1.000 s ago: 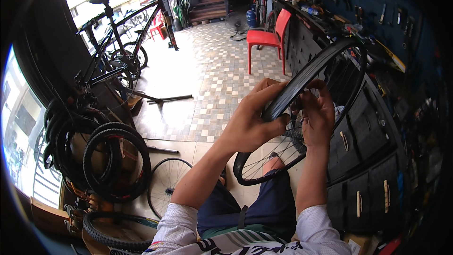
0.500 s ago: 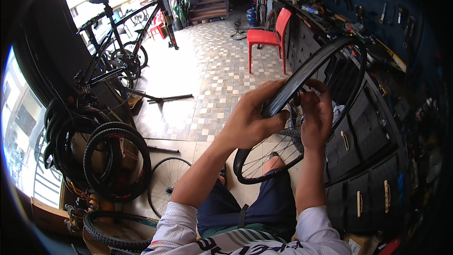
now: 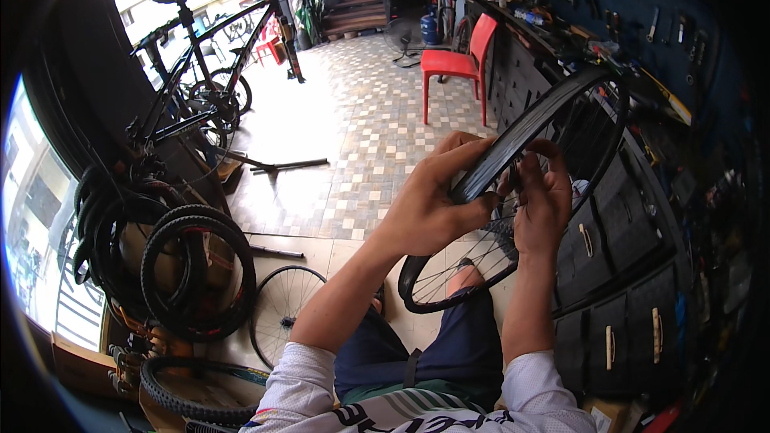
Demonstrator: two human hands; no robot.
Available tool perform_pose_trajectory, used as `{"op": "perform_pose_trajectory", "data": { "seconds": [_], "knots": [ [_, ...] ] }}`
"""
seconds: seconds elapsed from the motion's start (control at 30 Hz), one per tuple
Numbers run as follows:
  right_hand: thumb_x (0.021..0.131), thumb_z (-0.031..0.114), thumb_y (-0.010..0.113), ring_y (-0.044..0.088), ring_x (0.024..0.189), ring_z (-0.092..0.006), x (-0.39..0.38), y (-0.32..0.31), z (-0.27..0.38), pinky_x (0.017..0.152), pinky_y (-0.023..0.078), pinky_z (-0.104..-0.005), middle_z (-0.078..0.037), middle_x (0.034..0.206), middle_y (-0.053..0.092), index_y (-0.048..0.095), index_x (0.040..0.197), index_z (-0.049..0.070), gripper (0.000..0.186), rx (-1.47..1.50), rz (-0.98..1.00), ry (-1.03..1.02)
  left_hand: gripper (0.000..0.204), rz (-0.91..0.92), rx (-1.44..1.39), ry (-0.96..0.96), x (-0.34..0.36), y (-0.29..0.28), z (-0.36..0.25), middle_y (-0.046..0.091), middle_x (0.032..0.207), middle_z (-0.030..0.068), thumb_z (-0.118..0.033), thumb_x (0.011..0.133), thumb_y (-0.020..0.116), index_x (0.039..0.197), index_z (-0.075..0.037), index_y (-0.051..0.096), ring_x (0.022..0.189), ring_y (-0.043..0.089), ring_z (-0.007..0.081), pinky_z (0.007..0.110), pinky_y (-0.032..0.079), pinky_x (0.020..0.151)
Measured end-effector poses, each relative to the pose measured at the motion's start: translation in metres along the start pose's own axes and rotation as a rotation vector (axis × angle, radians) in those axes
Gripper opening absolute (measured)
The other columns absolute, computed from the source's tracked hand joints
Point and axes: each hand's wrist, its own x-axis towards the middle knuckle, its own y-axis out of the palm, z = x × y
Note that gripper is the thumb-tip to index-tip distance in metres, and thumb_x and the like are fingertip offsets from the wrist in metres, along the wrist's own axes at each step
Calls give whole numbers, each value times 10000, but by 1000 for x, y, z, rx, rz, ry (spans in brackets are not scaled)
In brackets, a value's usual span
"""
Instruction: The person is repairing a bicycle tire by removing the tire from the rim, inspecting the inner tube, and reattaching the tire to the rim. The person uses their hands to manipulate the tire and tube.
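A spoked bicycle wheel is held up before me, tilted, its bare-looking rim channel facing up and toward my left. My left hand is closed round the rim, thumb on the near side and fingers over the far side. On the inner side of that same stretch of rim, my right hand has its fingers curled and pinched together beside the spokes. Whatever lies between those fingertips is too small and hidden to name. The wheel's lower edge hangs above my knees.
A black bicycle frame stands on a repair stand at the left. Several tires are piled below it, with another spoked wheel on the floor. A red chair stands ahead; dark drawers line the right.
Both hands and the wheel have shifted very slightly to the right. The right fingertips have moved a little along the inner rim; the left hand keeps its grip.
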Motion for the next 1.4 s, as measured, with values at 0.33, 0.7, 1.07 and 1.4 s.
{"op": "perform_pose_trajectory", "data": {
  "seconds": [0.33, 0.7, 1.07, 1.4],
  "knots": [
    [945, 232, 734, 621, 888, -203, -7, 3, 1, 806, 479, -342, -85, 1020, 665, 643, 1169, 19, 323, -937, -21, -748, 615, 23, 86, 53, -1, -4, 5, 599, 1160, 168, -54, 733, 680, 1329, 56, 575, 1108, 579, 256, 339, 438, 981],
    [906, 215, 779, 605, 897, -185, -5, 1, 1, 777, 463, -307, -77, 1027, 635, 567, 1265, 34, 455, -825, -63, -747, 641, 56, -150, -94, -5, 4, 13, 660, 1180, 88, 55, 835, 675, 1442, 65, 468, 1001, 605, 111, 268, 502, 872],
    [1004, 238, 663, 638, 753, -105, -2, -10, 7, 739, 458, -220, -78, 894, 708, 552, 1240, 26, 337, 101, 30, 6, 613, 24, -25, -8, 0, 10, 1, 594, 1106, 171, -66, 748, 688, 1326, 84, 551, 1051, 581, 272, 357, 450, 955],
    [979, 254, 686, 607, 943, -187, -11, -3, 2, 826, 482, -360, -98, 1041, 651, 638, 1152, 0, 310, -896, -69, -702, 639, 22, 14, 65, 1, 6, 10, 572, 1224, 205, -66, 730, 676, 1336, 85, 542, 1174, 572, 305, 354, 431, 1016]
  ]
}}
